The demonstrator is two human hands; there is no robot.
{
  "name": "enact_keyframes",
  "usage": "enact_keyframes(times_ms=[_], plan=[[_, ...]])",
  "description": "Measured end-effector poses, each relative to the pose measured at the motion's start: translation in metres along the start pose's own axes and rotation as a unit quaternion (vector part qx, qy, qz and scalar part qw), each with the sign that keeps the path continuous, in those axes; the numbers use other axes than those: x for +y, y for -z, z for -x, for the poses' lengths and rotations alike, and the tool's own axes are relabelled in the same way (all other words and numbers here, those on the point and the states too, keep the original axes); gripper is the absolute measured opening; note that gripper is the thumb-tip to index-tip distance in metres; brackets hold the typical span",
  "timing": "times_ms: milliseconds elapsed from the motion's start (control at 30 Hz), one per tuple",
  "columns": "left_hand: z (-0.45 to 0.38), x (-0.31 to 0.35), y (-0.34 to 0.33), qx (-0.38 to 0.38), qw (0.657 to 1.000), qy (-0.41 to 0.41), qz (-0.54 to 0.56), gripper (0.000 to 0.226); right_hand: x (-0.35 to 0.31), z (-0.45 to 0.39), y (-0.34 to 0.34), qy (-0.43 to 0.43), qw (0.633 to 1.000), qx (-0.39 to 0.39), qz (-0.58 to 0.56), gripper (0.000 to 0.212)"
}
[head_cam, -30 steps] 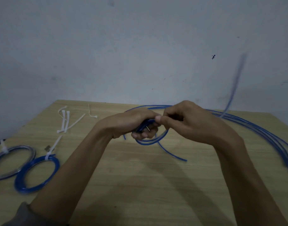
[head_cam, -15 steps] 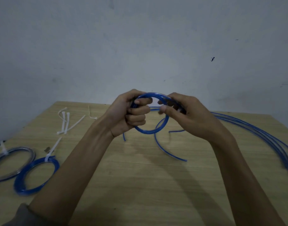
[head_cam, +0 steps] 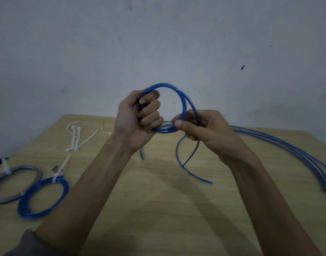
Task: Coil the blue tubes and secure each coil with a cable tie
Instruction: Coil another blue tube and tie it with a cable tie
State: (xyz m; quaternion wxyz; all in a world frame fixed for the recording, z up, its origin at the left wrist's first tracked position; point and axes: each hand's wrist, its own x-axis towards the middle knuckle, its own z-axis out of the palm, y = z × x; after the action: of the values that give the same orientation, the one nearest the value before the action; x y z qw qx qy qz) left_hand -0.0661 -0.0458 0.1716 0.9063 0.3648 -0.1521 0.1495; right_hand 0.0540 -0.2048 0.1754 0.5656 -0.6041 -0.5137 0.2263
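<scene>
A blue tube coil (head_cam: pixel 178 93) of a few turns is held upright above the table. My left hand (head_cam: pixel 140 119) grips its left side with fingers curled round the strands. My right hand (head_cam: pixel 201 126) pinches the coil's lower right side between thumb and fingers. Two loose tube ends (head_cam: pixel 188 163) hang from the coil down to the wooden table (head_cam: pixel 158 209). A bundle of uncoiled blue tubes (head_cam: pixel 297 156) lies along the right. Loose white cable ties (head_cam: pixel 75 137) lie at the back left.
A finished blue coil (head_cam: pixel 29 207) with a white tie lies at the left, next to a grey-clear coil (head_cam: pixel 19 193), also tied. Another short blue tube end (head_cam: pixel 141 154) shows below my left hand. A grey wall stands right behind the table.
Both hands have risen from the table with the tube. The coil has grown wider and now stands upright between them; the whipping free end has settled.
</scene>
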Motion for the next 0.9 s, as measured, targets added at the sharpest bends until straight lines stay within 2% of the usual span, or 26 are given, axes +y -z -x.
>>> enact_keyframes(times_ms=[367,500,600,767,900], plan=[[-0.001,-0.002,-0.008,0.083,0.99,-0.002,-0.111,0.037,0.0,-0.001,0.011,-0.003,0.997,0.064,0.05,0.017],[-0.001,-0.004,-0.006,0.092,0.986,0.019,-0.14,0.038,0.002,-0.006,0.014,0.017,0.991,0.123,0.053,0.03],[-0.001,-0.008,-0.006,0.076,0.982,0.058,-0.166,0.036,-0.001,-0.004,0.026,0.048,0.984,0.164,0.052,0.03],[-0.001,-0.022,-0.01,0.058,0.967,0.124,-0.216,0.036,-0.005,0.001,0.044,0.008,0.986,0.158,-0.046,0.023],[-0.001,-0.03,-0.009,0.06,0.958,0.143,-0.243,0.037,-0.006,0.001,0.049,-0.017,0.978,0.18,-0.108,0.019]])
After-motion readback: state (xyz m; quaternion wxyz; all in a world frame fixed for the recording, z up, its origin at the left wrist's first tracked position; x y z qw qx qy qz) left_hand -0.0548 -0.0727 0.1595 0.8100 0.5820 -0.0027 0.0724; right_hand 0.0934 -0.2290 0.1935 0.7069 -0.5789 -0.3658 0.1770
